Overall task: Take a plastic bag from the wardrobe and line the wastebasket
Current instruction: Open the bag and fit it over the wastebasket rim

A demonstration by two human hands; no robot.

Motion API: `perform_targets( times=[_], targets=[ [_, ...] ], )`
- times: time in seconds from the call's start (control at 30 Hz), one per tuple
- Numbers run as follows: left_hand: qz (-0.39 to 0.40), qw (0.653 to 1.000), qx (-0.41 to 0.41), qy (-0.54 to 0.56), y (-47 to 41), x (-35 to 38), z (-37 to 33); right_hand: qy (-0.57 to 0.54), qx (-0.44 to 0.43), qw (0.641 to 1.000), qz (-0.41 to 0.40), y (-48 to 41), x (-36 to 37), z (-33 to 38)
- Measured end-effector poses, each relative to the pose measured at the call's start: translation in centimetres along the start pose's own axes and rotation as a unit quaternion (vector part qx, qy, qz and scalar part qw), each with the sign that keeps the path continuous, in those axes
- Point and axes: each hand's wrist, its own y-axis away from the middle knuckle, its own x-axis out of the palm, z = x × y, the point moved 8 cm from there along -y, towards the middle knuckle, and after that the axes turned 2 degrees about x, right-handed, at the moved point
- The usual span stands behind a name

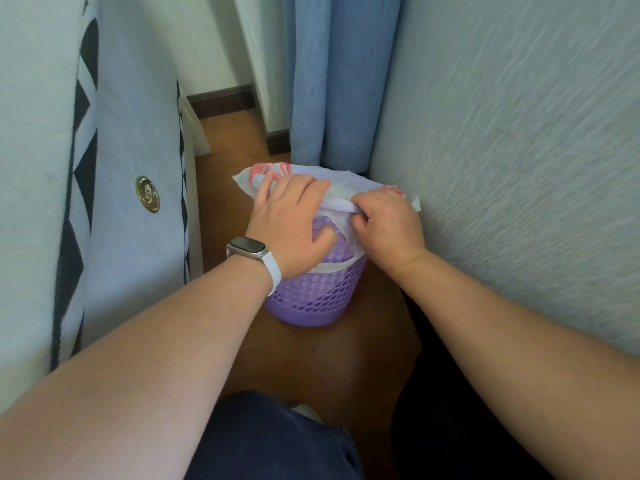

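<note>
The round purple perforated plastic wastebasket (313, 296) stands upright on the floor. The thin white plastic bag with red print (332, 188) lies crumpled over its rim, partly inside.

A brown wood floor (332, 355) runs through a narrow gap between a mattress (52, 168) on the left and a wall (519, 150) on the right. The mattress stands high at the left edge, pale, with a black-and-white triangle trim (85, 140) along its side and a round gold badge (148, 194) on the side panel. The right wall has a pale, ridged texture. A blue curtain (332, 81) hangs down to the floor at the far end, just beside that wall. Left of the curtain a white wall (207, 43) meets the floor with a dark skirting board (221, 100). Soft, even daylight fills the space.
</note>
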Motion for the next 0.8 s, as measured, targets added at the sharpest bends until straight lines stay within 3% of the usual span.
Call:
perform_targets(
  times=[0.17,0.37,0.67,0.8],
  targets=[
    [-0.012,0.998,0.059,-0.015,-0.7,0.6,-1.9,-0.01,-0.033,0.999,-0.001,0.2,0.0,1.3],
    [0.002,0.999,-0.011,0.031,-0.6,1.1,0.5,-0.03,-0.058,0.998,-0.013,-0.2,-0.4,1.5],
    [0.001,0.994,-0.101,0.042,0.4,0.6,2.9,-0.071,-0.003,0.996,0.047,-0.2,1.1,-1.3],
    [0.012,0.992,-0.115,0.06,0.4,0.9,3.3,-0.065,0.007,0.997,0.033,0.0,1.2,-1.7]
  ],
)
